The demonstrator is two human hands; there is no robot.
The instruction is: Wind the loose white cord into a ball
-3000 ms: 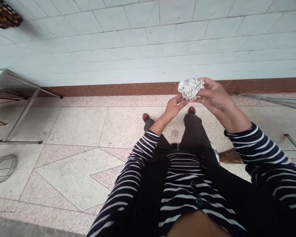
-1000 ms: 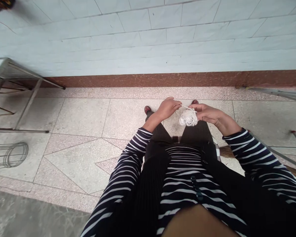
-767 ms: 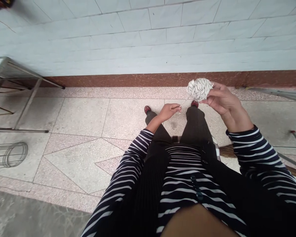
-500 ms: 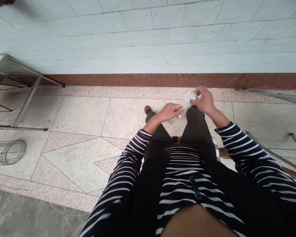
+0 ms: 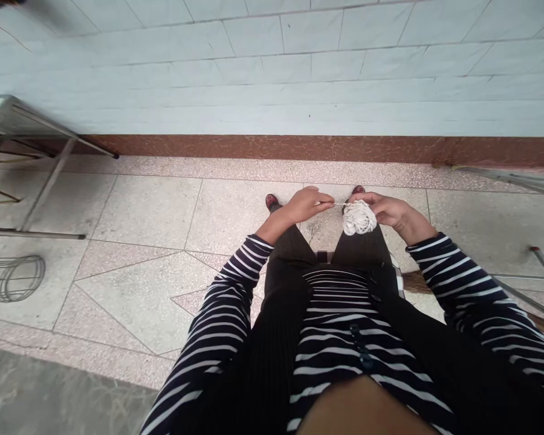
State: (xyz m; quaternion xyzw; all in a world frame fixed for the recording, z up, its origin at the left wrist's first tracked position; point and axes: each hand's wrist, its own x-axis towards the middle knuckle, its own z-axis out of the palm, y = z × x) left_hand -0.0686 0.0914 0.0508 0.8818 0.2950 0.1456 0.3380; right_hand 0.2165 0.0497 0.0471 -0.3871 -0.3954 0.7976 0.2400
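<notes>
Holding a white cord ball (image 5: pixel 359 218) above the knees, the right hand (image 5: pixel 387 209) closes on it; the left hand (image 5: pixel 309 203) pinches its loose strand (image 5: pixel 339 204), drawn taut between them.

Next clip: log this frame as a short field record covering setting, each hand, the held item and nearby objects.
setting: tiled floor by a pale tiled wall
left hand: pinches a strand running to the ball
right hand: holds the white cord ball over the legs
strand: short, taut between the hands
nearby: metal table frame far left; wire basket lying on the floor at left; metal rods at right
clothing: striped sleeves
</notes>
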